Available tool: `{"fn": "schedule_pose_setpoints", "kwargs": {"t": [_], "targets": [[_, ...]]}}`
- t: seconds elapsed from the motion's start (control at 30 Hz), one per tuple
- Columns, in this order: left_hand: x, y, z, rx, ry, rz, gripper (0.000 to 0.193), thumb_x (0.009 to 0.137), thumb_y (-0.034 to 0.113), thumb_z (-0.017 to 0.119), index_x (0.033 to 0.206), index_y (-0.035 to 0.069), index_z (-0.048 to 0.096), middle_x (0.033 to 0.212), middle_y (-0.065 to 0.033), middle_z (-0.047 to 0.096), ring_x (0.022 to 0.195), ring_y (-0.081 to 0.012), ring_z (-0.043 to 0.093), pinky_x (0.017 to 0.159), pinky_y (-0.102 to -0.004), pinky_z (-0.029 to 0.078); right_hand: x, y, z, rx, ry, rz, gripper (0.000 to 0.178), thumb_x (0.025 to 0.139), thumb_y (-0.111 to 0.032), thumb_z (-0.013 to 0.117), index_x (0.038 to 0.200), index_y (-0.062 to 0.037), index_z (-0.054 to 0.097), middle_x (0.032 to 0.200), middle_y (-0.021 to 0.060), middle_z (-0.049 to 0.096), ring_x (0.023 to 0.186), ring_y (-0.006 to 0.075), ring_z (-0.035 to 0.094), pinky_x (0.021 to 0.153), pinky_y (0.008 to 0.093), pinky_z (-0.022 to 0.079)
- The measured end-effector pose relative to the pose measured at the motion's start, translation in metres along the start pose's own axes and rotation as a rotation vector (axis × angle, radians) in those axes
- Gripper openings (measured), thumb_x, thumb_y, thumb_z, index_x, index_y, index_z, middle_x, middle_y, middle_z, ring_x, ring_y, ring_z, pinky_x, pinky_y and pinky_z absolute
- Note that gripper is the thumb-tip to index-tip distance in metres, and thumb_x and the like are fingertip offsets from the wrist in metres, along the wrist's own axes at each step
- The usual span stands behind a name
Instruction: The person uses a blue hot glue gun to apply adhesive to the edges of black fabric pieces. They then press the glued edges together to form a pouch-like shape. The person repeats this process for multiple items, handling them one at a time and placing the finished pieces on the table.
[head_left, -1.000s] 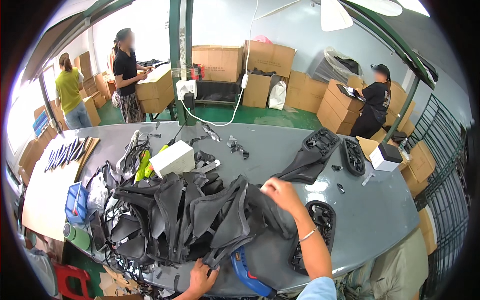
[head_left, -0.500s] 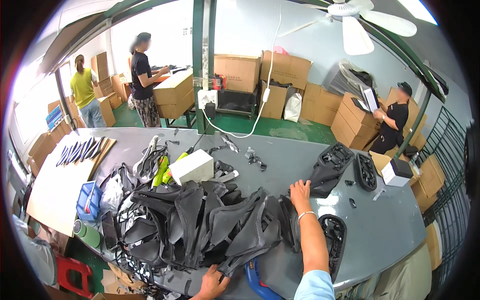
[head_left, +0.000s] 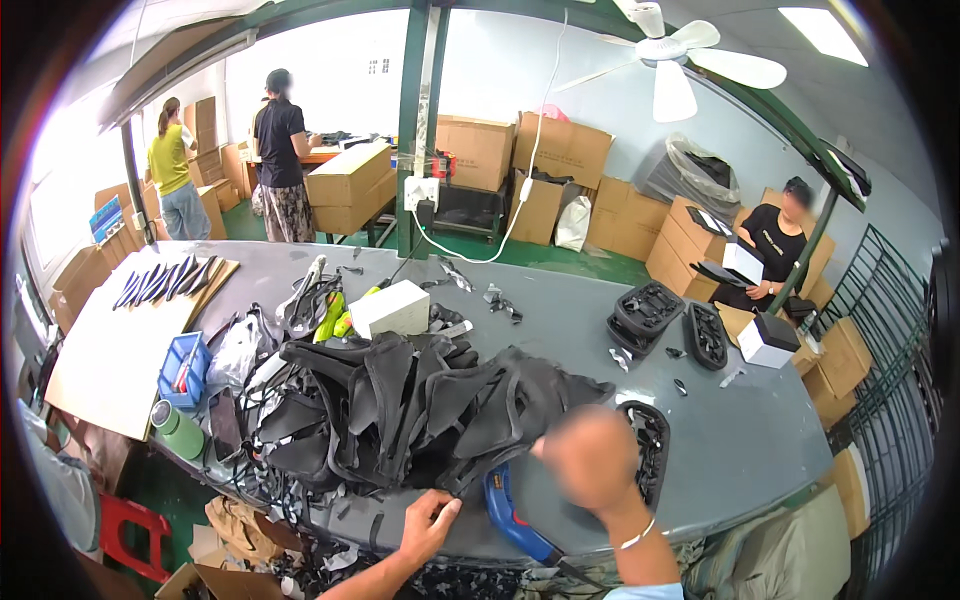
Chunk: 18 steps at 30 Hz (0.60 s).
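Note:
A heap of black padded fabric pieces covers the middle of the table in front of me. My left hand is at the heap's near edge, its fingers curled and the thumb close to the forefinger; whatever is pinched there is too small to make out. My right hand, with a band at the wrist, is over the table just right of the heap. It is smeared, so its fingers cannot be read. Between my hands lies a blue handheld tool. A black moulded tray lies partly behind my right hand.
Black trays are stacked at the far right, near a white-and-black box. Left of the heap are a blue bin, a green bottle and a phone. A white box stands behind it. Several people work beyond the table.
My right hand has come back from beside the far-right trays to the near side of the heap. The heap's right end now lies flatter. My left hand stays near the front edge. The view has shifted.

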<state>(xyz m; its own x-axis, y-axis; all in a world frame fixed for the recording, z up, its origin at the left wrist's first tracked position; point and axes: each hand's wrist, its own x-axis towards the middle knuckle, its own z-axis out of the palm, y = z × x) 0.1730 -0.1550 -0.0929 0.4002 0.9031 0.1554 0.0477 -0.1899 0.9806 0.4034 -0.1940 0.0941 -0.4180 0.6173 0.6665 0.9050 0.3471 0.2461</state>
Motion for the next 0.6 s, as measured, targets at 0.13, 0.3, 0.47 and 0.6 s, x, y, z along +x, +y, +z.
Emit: {"fn": "schedule_pose_setpoints", "kwargs": {"t": [0.13,0.3,0.47,0.6], "targets": [[-0.033,0.054,-0.001,-1.121,-0.210,-0.277,0.060,0.090,0.053,0.045,0.124,0.004,0.046,0.109,-0.0056,0.056,0.093,-0.0194,0.055,0.082,-0.0337,0.045,-0.035,-0.099,0.003,0.215,0.224,-0.364,0.016,0.075,-0.017,0.060,0.090,-0.0185,0.055,0.083,-0.0031,0.051,0.087,0.0137,0.055,0.077,0.0303,0.043],[-0.060,0.112,-0.046,-0.654,-0.018,-0.526,0.035,0.087,0.022,0.060,0.119,0.008,0.053,0.089,-0.0006,0.056,0.079,-0.0117,0.052,0.071,-0.0277,0.044,-0.033,-0.170,-0.015,0.506,0.020,-0.463,0.021,0.078,-0.021,0.057,0.098,-0.0150,0.056,0.092,0.0008,0.056,0.093,0.0183,0.055,0.082,0.0325,0.041],[-0.106,0.130,-0.089,-0.737,0.237,-0.322,0.026,0.087,0.015,0.059,0.112,0.009,0.055,0.088,-0.0007,0.056,0.076,-0.0115,0.053,0.070,-0.0290,0.045,0.005,-0.207,-0.079,1.668,0.008,-0.372,0.005,0.089,-0.007,0.053,0.086,-0.0037,0.057,0.092,0.0148,0.056,0.080,0.0326,0.057,0.069,0.0464,0.047],[-0.142,0.132,-0.109,-0.781,0.305,-0.295,0.024,0.088,0.017,0.059,0.110,0.009,0.055,0.090,-0.0011,0.057,0.078,-0.0117,0.054,0.070,-0.0280,0.046,0.017,-0.258,-0.056,2.017,-0.250,-0.413,0.006,0.089,-0.007,0.054,0.086,-0.0039,0.057,0.090,0.0140,0.055,0.079,0.0318,0.056,0.069,0.0453,0.047]]}}
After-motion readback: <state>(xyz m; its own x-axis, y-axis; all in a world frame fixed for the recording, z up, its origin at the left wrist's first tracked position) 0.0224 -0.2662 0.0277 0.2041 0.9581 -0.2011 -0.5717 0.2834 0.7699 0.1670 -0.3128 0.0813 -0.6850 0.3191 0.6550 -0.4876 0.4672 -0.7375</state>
